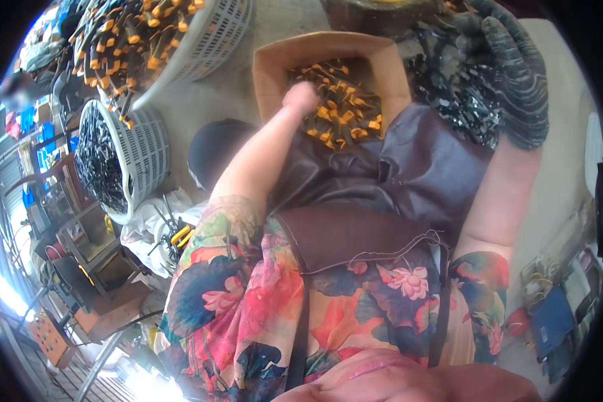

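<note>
My bare left hand (303, 99) reaches into an open cardboard box (273, 74) in front of my lap. Inside lies a heap of small dark pieces with orange ends (345, 114). The hand is bunched at the heap's left side, its fingertips hidden, so what it grips cannot be made out. My right hand (516, 77), in a dark grey ridged glove, is raised beside a pile of shiny black pieces (459, 94) to the box's right. Its fingers bend leftward and look apart, and nothing shows in them.
A large pale basket (211, 50) at upper left overflows with orange-ended pieces. Below it, another slotted basket (147, 144) holds black pieces. Yellow-handled pliers (181, 234) lie on a white sack (144, 238). A brown apron (355, 238) covers my lap, against the box.
</note>
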Motion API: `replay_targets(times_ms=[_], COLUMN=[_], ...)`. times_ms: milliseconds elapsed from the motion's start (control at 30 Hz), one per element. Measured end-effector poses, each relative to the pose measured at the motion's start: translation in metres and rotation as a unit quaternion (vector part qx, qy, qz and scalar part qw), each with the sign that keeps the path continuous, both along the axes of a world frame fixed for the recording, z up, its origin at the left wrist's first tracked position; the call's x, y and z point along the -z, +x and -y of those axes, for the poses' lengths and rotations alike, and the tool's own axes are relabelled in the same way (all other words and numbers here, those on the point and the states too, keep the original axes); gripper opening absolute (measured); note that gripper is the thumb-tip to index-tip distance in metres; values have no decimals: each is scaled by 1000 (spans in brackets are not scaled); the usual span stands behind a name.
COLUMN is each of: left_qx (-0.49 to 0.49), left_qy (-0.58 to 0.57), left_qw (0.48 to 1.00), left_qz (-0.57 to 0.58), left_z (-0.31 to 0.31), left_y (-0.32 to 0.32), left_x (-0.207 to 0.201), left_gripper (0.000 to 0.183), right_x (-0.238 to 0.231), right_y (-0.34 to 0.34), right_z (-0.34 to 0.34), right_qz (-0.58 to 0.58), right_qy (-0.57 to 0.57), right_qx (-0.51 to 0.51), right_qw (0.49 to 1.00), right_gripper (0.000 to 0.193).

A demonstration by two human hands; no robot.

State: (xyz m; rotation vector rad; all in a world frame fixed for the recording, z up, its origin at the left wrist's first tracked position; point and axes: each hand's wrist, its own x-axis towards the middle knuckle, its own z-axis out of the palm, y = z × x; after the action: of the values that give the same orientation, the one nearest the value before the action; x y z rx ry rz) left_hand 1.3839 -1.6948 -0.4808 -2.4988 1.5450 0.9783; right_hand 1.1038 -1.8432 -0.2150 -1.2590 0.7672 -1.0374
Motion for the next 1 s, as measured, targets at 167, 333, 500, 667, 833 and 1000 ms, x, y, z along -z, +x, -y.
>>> replay_targets(times_ms=[167, 333, 500, 667, 833, 1000], left_qx=[-91, -118, -197, -351, -444, -560], left_qy=[36, 121, -68, -123, -168, -121], left_qw=[995, 978, 969, 877, 754, 612], left_qz=[-8, -120, -133, -304, -455, -545], left_z=[-3, 0, 13, 14, 16, 31], left_y=[-14, -24, -18, 4, 9, 10], left_x=[20, 2, 11, 29, 30, 23], left_gripper=[34, 46, 33, 30, 26, 18], right_x=[-5, -1, 9, 8, 4, 17], right_y=[-18, -17, -24, -20, -12, -17], right_z=[-4, -7, 1, 1, -2, 5], right_qz=[-13, -50, -23, -53, -77, -82], right_qy=[-71, -45, -65, -74, -46, -66], right_qx=[16, 14, -18, -16, 12, 14], right_qw=[997, 998, 997, 996, 996, 994], right_gripper=[36, 35, 34, 34, 34, 34])
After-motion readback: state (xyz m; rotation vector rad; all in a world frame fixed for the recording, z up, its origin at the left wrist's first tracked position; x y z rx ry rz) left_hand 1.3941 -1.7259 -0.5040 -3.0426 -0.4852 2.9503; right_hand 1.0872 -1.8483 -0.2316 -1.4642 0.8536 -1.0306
